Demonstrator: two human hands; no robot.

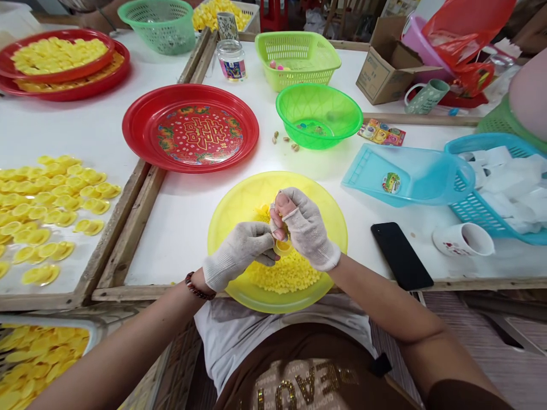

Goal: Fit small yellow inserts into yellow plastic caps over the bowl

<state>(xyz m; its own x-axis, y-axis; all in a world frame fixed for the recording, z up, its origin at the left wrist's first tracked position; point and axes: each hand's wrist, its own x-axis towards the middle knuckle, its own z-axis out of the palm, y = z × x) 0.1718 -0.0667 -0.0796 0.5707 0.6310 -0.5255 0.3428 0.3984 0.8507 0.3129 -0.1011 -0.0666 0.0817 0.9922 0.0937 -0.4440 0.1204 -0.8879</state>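
Note:
My left hand [241,250], in a pale knit glove with bare fingertips, is closed at the edge of a small round yellow plastic piece [282,247]. Close above it, my right hand [307,228], gloved the same way, has thumb and fingers pinched together. Whatever lies between those right fingertips is too small or hidden to name. Both hands are over a wide yellow basin [222,210] at the table's front edge. Many tiny yellow pieces [286,276] lie in the basin beneath them, with more yellow parts partly covered by my hands.
A red tray [192,156] and a green bowl [320,105] stand beyond the basin. To the right are a blue scoop [410,171], a black phone [401,256] and a white cup [464,239]. Yellow discs [51,199] cover the left table; a wooden edge [123,239] separates the sections.

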